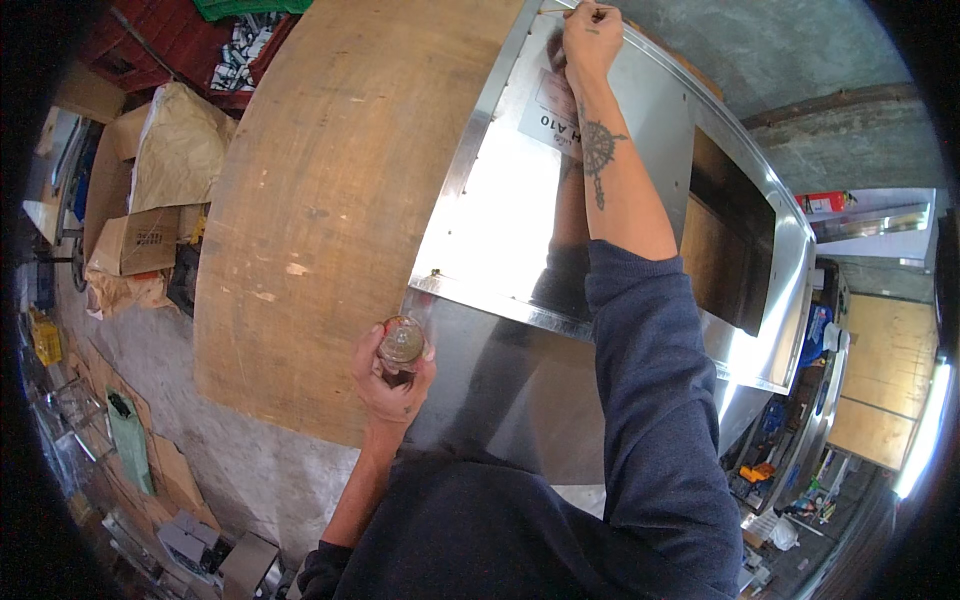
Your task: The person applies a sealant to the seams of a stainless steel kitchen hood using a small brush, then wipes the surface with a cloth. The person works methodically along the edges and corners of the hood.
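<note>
While the person leans over the bench, the left hand [392,378] is wrapped around a small glass bottle [401,348] with a brownish cap, fingers closed about its body and holding it upright at the near corner of the steel sheet panel [500,215], probably so nothing spills and it stays within reach. Further out, the right arm in a dark blue sleeve stretches across the shiny metal, and the right hand [588,40] presses down at the far edge, fingers curled on what looks like a bit of rag or pad; I cannot tell exactly what is under them. Just below that hand a white rectangular label [549,112] with dark print sticks flat to the steel, its far part hidden by the wrist. The panel lies on a curved plywood tabletop [330,200], with a dark rectangular opening on its right side. Beyond the table to the left, brown cardboard boxes [135,240] and crumpled kraft paper sit on the floor, and a red crate [180,40] stands farther off.
</note>
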The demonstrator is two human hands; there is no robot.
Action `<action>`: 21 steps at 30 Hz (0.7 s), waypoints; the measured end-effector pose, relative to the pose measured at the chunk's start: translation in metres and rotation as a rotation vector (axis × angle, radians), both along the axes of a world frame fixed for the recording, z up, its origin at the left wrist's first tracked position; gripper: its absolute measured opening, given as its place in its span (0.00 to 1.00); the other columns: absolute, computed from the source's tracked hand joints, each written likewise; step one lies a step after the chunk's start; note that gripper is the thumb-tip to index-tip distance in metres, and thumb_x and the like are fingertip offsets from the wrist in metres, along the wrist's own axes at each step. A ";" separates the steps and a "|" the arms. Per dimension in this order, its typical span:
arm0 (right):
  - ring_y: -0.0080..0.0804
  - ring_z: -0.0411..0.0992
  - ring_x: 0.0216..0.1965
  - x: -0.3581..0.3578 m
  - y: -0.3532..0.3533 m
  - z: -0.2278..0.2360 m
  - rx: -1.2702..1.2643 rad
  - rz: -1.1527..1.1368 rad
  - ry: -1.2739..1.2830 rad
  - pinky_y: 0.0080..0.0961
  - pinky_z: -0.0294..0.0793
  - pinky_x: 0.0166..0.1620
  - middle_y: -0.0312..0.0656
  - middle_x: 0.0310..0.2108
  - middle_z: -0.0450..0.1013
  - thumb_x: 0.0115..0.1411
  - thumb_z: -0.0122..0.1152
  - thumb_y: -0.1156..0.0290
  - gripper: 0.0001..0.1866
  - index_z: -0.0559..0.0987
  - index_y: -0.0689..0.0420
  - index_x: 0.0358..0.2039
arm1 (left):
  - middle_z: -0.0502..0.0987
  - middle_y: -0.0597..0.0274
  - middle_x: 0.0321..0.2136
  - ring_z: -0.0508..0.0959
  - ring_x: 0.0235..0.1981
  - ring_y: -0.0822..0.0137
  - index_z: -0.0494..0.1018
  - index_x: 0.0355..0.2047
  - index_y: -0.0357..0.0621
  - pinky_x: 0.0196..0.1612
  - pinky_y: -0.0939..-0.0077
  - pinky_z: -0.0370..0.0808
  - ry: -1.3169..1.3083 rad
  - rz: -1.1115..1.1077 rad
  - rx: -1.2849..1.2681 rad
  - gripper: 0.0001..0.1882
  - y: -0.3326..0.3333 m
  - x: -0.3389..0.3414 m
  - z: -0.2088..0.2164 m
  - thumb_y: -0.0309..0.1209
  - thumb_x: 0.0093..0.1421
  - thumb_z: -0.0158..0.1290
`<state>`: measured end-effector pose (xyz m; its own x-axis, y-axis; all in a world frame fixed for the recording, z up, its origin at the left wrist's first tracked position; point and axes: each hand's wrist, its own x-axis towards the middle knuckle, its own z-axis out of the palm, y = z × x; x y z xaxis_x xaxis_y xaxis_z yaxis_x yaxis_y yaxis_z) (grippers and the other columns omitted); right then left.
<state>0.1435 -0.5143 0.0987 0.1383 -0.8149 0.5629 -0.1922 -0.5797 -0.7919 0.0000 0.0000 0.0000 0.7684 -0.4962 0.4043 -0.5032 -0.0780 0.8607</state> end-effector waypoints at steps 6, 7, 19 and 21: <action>0.44 0.78 0.34 0.006 -0.012 -0.005 -0.001 -0.039 -0.007 0.37 0.77 0.44 0.53 0.33 0.82 0.69 0.63 0.61 0.17 0.77 0.65 0.39 | 0.72 0.46 0.53 0.78 0.50 0.55 0.61 0.65 0.36 0.53 0.62 0.78 0.053 0.006 -0.075 0.41 -0.004 0.000 -0.004 0.29 0.57 0.71; 0.37 0.78 0.33 -0.001 -0.019 -0.009 0.004 -0.025 -0.017 0.33 0.76 0.43 0.49 0.33 0.83 0.70 0.64 0.59 0.18 0.76 0.64 0.42 | 0.72 0.46 0.54 0.78 0.51 0.57 0.60 0.65 0.36 0.54 0.63 0.78 0.027 -0.003 -0.014 0.40 -0.001 0.001 0.002 0.28 0.58 0.72; 0.14 0.62 0.25 -0.111 0.184 0.097 0.285 0.502 -0.090 0.16 0.62 0.28 0.38 0.33 0.81 0.76 0.59 0.60 0.14 0.76 0.58 0.39 | 0.79 0.44 0.52 0.82 0.46 0.56 0.66 0.64 0.35 0.48 0.64 0.81 0.036 0.092 0.032 0.40 -0.011 0.004 0.013 0.31 0.56 0.74; 0.14 0.62 0.25 -0.152 0.247 0.105 0.277 0.514 -0.039 0.15 0.63 0.28 0.38 0.34 0.81 0.76 0.60 0.62 0.12 0.76 0.58 0.39 | 0.79 0.45 0.52 0.82 0.44 0.59 0.66 0.64 0.35 0.44 0.67 0.81 0.003 0.087 -0.025 0.39 -0.012 0.002 0.017 0.30 0.57 0.73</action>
<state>-0.0082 -0.2673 0.2035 0.5384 -0.7659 0.3516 0.0917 -0.3615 -0.9279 0.0020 -0.0119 0.0174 0.8097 -0.4171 0.4129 -0.4925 -0.1002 0.8645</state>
